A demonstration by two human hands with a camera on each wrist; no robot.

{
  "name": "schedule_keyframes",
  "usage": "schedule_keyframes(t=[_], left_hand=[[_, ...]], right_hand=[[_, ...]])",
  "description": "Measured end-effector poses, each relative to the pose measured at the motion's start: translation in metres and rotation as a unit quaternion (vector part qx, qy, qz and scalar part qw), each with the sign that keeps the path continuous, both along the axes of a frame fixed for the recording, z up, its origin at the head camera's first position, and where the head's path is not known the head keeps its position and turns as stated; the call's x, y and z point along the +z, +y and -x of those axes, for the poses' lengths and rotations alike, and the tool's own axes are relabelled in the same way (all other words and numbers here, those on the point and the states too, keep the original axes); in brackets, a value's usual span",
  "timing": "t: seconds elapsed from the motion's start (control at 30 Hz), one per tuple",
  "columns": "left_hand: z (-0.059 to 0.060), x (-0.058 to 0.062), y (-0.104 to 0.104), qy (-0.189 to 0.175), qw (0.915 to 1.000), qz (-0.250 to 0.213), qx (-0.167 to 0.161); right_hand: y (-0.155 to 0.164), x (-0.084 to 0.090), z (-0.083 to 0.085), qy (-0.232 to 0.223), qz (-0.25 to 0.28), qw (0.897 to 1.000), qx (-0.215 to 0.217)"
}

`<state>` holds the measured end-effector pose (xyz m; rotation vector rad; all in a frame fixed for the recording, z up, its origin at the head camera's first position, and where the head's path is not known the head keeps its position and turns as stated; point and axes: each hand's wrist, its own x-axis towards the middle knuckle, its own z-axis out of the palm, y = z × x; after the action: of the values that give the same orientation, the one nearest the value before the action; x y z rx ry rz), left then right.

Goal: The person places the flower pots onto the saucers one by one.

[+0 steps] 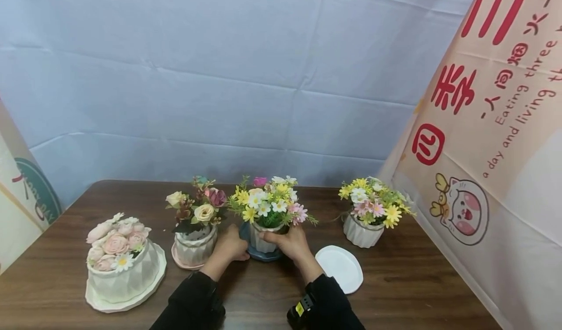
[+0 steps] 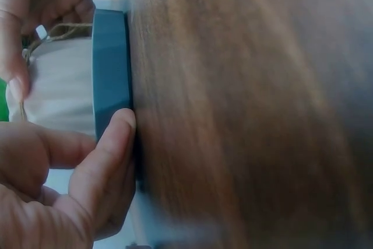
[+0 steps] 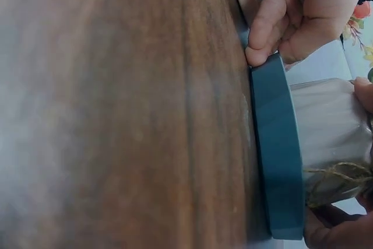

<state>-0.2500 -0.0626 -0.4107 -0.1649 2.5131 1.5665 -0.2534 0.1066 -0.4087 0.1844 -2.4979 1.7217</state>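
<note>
Cloth in pale blue (image 1: 175, 76) hung behind everything. At right a cream banner (image 1: 496, 183) carried large red Chinese characters, 三 and 季 among them, smaller ones reading 人间烟火, and partly cut-off English, "Eating three" and "a day and living th". At left, a green emblem (image 1: 39, 193) bore lettering too slanted to make out. On the brown table (image 1: 417, 281), the widest pot (image 1: 120, 282) held pale pink blooms and a daisy, on a cream plate (image 1: 161, 265). Next to it a rose pot (image 1: 195, 249) stood on a pink plate (image 1: 176, 260); farthest right, a daisy pot (image 1: 364, 231) stood straight on the wood, near a white plate (image 1: 339, 269). Between these, the middle pot (image 1: 262, 239), packed with yellow, white and pink flowers, stood over a blue tray (image 2: 109, 68). The right hand (image 1: 291, 244) had thumb and fingers curled about this pot, spread to its width; the left hand (image 1: 231, 247) pinched the tray's rim, thumb and fingers nearly together. Brown twine (image 3: 335, 173) crossed the middle pot's side.
</note>
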Motion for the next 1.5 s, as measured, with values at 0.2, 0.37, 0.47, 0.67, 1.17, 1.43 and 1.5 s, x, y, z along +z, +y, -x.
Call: schedule_keyframes(t=[0.2, 0.37, 0.47, 0.67, 1.17, 1.43, 1.5], left_hand=[[0.002, 0.002, 0.0, 0.003, 0.9981, 0.062, 0.0], [0.002, 0.004, 0.0, 0.004, 0.9968, 0.079, -0.006], [0.002, 0.005, 0.0, 0.003, 0.9974, 0.071, -0.003], [0.003, 0.005, -0.002, -0.012, 0.998, 0.062, 0.006], [-0.005, 0.005, -0.009, 0.008, 0.9982, 0.058, -0.014], [-0.012, 0.004, -0.01, 0.022, 0.999, 0.015, -0.037], [-0.014, 0.003, -0.011, 0.041, 0.9977, 0.028, -0.045]], right_hand=[[-0.005, 0.0, 0.002, 0.001, -0.011, 1.0, -0.001], [-0.009, -0.001, 0.005, 0.006, -0.014, 1.0, 0.001], [-0.01, -0.001, 0.006, 0.013, -0.022, 1.0, 0.002], [-0.01, -0.002, 0.009, 0.015, -0.039, 0.999, 0.011], [-0.004, 0.01, 0.003, -0.029, -0.107, 0.993, 0.051], [0.003, 0.019, -0.002, -0.031, -0.193, 0.979, 0.065], [0.005, 0.021, -0.004, -0.031, -0.216, 0.974, 0.069]])
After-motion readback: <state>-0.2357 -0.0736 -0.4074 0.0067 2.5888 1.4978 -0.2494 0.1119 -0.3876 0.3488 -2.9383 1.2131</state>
